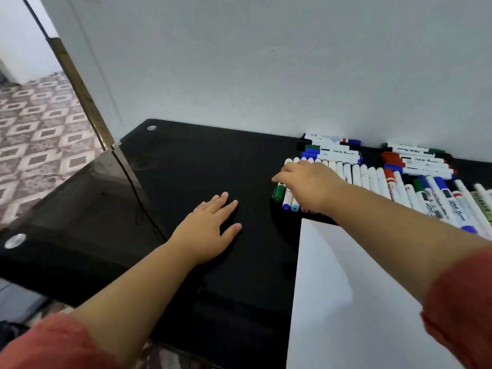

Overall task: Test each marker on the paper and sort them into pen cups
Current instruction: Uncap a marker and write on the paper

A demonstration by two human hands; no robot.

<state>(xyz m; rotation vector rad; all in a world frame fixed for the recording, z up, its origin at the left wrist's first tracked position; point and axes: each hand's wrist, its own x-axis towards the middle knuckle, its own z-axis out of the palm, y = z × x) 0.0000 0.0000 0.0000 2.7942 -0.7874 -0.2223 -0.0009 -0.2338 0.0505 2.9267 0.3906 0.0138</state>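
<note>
My left hand [206, 230] lies flat on the black tabletop [186, 161], fingers straight. My right hand [306, 182] reaches over the markers [372, 179] rowed by the wall; whether its fingers grip one, I cannot tell. Paper [346, 302] lies nearer me.

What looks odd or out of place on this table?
No pen cups are in view, though the task needs them. The markers lie in rows beside the paper; nothing looks spilled or broken.
</note>
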